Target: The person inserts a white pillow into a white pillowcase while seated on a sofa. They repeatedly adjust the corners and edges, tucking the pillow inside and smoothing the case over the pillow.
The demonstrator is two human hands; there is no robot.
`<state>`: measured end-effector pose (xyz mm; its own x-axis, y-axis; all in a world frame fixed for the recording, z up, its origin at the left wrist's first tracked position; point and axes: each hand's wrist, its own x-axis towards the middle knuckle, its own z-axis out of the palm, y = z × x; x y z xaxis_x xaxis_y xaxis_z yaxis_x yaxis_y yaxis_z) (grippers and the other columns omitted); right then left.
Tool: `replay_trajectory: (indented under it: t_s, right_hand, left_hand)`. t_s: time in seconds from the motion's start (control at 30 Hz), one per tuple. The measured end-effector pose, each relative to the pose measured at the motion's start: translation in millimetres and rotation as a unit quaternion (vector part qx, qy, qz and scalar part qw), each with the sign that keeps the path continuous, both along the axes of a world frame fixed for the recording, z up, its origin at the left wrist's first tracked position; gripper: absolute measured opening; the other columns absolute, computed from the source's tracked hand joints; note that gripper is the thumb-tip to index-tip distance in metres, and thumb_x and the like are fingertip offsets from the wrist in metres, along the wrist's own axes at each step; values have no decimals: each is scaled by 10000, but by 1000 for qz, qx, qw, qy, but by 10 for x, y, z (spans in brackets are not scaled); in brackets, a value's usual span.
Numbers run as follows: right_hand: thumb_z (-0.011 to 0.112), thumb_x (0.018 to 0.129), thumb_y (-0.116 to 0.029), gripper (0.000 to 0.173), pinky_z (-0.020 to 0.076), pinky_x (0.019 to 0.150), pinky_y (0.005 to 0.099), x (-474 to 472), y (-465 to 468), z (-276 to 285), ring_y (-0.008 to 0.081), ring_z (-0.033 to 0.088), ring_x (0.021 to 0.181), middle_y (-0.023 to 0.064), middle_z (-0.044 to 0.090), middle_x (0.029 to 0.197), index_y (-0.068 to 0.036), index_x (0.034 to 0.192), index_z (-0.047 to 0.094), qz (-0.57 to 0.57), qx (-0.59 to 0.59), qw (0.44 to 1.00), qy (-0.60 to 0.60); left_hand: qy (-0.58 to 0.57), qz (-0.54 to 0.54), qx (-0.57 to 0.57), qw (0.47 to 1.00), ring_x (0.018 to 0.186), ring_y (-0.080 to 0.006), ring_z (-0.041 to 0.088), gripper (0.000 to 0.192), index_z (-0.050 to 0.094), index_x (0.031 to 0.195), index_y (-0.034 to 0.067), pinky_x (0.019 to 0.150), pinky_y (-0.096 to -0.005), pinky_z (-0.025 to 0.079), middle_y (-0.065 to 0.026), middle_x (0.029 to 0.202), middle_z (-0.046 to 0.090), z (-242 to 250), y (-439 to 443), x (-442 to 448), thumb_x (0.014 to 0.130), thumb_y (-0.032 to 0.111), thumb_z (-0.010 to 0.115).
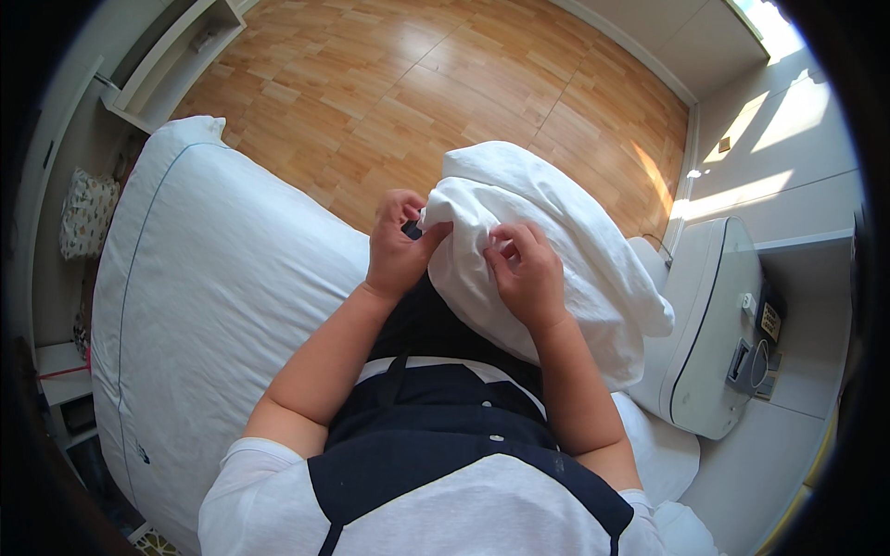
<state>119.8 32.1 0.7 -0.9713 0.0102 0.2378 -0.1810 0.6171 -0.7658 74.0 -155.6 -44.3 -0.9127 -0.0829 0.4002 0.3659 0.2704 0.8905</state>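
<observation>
A bunched piece of white bed linen (556,201) hangs in front of my body, over my dark-clothed lap. At its left edge, my left hand (400,243) grips the cloth between thumb and curled fingers. My right hand (526,271) pinches a fold nearer the middle of the cloth, a short way from the left hand. Small gathers run between the two grips. The fingertips of both hands are partly hidden by folds. On my left lies a bed (236,278) with a white cover, which has a thin blue line along its far side.
A pale bedside cabinet (716,333) with a glass-like top stands at right, with a telephone (770,321) beside it. White bedding (660,434) lies behind my right arm. Wood-pattern flooring (389,90) stretches ahead. An open white shelf unit (177,62) and a patterned cushion (89,212) are beyond the bed.
</observation>
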Motion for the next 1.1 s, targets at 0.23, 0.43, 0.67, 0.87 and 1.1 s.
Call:
replay_trajectory:
  t_s: [0.23,0.43,0.67,0.87,1.1]
  right_hand:
    - [768,751,-166,146,429,709,372,-188,124,-9,235,643,787,19,666,809,-121,863,686,-21,180,981,64]
    - [760,755,-150,104,413,688,377,-187,123,41,239,628,765,14,654,781,-117,771,663,-22,140,984,109]
    - [763,773,-176,122,415,728,380,-100,99,161,243,610,790,17,639,788,-120,758,656,44,156,980,112]
    - [732,814,-199,278,436,847,398,-155,183,32,272,629,992,66,669,1050,-91,1069,700,22,171,985,5]
    - [732,825,-224,470,423,977,443,-398,478,-134,303,555,1207,126,581,1338,-64,1254,626,-104,244,964,8]
  left_hand:
    - [83,-75,-112,987,816,-250,630,324,656,1029,72,761,-347,469,-65,915,667,119,62,119,750,122,814]
    - [25,-111,-109,987,835,-323,640,181,694,963,93,750,-418,494,-99,871,679,124,135,72,789,86,745]
    - [-7,-199,-275,940,805,-380,644,95,733,920,103,726,-460,512,-154,866,691,-38,-179,185,835,127,697]
    - [-217,-278,-341,871,911,-348,664,173,728,1015,77,787,-419,516,-170,989,701,59,-481,239,870,164,695]
    - [-47,-135,-43,989,739,-246,634,164,668,925,16,667,-340,514,-121,865,664,181,-305,345,827,103,767]
